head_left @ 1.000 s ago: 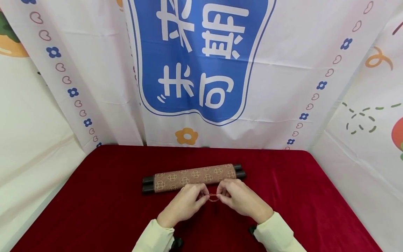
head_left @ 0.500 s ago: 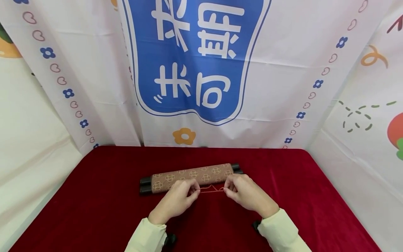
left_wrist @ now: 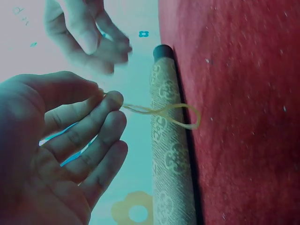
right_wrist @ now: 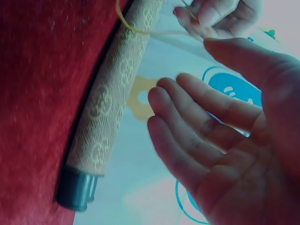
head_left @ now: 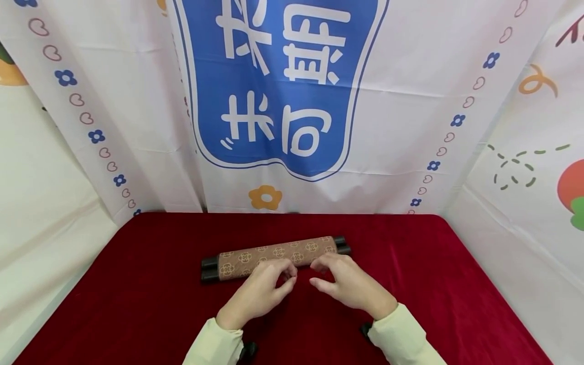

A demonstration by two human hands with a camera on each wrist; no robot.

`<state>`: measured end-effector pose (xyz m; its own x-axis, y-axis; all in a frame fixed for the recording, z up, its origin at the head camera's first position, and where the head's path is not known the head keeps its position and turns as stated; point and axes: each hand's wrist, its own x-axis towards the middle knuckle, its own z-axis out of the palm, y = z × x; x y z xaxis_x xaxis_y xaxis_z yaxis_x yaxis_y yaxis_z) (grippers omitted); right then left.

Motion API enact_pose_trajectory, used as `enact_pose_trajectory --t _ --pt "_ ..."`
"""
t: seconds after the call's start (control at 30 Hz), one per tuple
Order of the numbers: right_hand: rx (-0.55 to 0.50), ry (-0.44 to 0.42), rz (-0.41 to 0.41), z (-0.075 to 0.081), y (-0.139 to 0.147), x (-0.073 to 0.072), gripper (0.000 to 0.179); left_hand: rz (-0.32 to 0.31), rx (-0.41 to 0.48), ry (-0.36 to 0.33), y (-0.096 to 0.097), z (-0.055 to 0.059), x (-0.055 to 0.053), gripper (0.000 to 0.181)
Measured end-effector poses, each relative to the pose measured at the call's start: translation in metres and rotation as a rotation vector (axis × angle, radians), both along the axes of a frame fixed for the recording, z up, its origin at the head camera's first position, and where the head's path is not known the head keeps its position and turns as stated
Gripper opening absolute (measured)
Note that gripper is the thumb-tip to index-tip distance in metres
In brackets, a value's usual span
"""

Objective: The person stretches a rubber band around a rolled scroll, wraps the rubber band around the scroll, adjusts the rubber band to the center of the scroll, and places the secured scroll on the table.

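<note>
A rolled scroll with brown flower-patterned backing and black rod ends lies slightly aslant on the red cloth. Just in front of it, my left hand pinches a thin rubber band between thumb and index fingertip. The band's free loop hangs out past the fingertips, overlapping the scroll in the left wrist view. To its right is my right hand, thumb and fingers apart and holding nothing. Its spread fingers face the left hand in the right wrist view, where part of the band also shows.
A red velvet cloth covers the table. White printed curtains stand behind it and on both sides, with a large blue sign print at the back. Pale sleeves cover both forearms.
The hands drew apart, stretching the band between them, then came closer again. My right hand has let go of the band and opened; the left still pinches it. The scroll stays put.
</note>
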<state>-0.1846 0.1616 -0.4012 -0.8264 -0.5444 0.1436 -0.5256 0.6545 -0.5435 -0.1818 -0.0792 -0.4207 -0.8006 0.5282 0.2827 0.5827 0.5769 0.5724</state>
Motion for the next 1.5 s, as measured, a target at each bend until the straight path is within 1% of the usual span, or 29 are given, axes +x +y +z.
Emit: enact_pose_trajectory --t 0.17,0.3,0.47,0.57,0.67,0.8,0.9,1.03,1.13,1.23,1.3,1.37,1.43,1.5 --pt "-0.006 0.022 0.045 -0.003 -0.007 0.003 0.040 -0.036 -0.030 0.021 0.004 0.003 0.004 0.006" --pt "-0.025 0.022 0.080 -0.006 -0.011 0.003 0.038 -0.065 -0.023 0.019 0.006 0.005 0.006 0.006" --pt "-0.086 -0.032 0.101 -0.008 -0.013 0.003 0.028 -0.071 -0.014 -0.007 0.007 0.008 0.009 0.008" --pt "-0.131 -0.052 0.109 -0.008 -0.012 0.001 0.016 -0.062 -0.012 -0.018 0.006 0.010 0.009 0.009" --pt "-0.175 -0.067 0.112 -0.007 -0.008 -0.003 0.005 -0.045 -0.011 -0.011 0.004 0.011 0.008 0.008" --pt "-0.235 -0.127 0.093 -0.005 0.001 -0.006 0.001 -0.019 -0.009 -0.017 0.000 0.012 0.007 0.008" --pt "-0.280 -0.188 0.083 -0.005 0.007 -0.008 0.005 -0.015 -0.006 -0.030 -0.002 0.013 0.006 0.008" --pt "-0.364 -0.271 0.097 -0.006 0.008 -0.010 0.009 -0.018 0.008 -0.039 -0.004 0.012 0.005 0.008" --pt "-0.424 -0.332 0.117 -0.007 0.006 -0.011 0.016 -0.017 0.011 -0.034 -0.006 0.009 0.004 0.007" --pt "-0.454 -0.369 0.116 -0.007 0.004 -0.013 0.021 -0.029 0.010 -0.034 -0.006 0.006 0.003 0.007" --pt "-0.449 -0.363 0.095 -0.005 0.003 -0.014 0.019 -0.037 0.009 -0.038 -0.004 0.005 0.001 0.007" --pt "-0.418 -0.332 0.064 -0.001 0.004 -0.015 0.015 -0.042 0.008 -0.052 -0.002 0.004 -0.001 0.007" --pt "-0.357 -0.275 0.035 0.003 0.005 -0.017 0.011 -0.044 0.001 -0.060 -0.001 0.004 -0.004 0.007" --pt "-0.274 -0.196 0.009 0.008 0.007 -0.019 0.008 -0.046 -0.008 -0.054 0.000 0.004 -0.006 0.008"
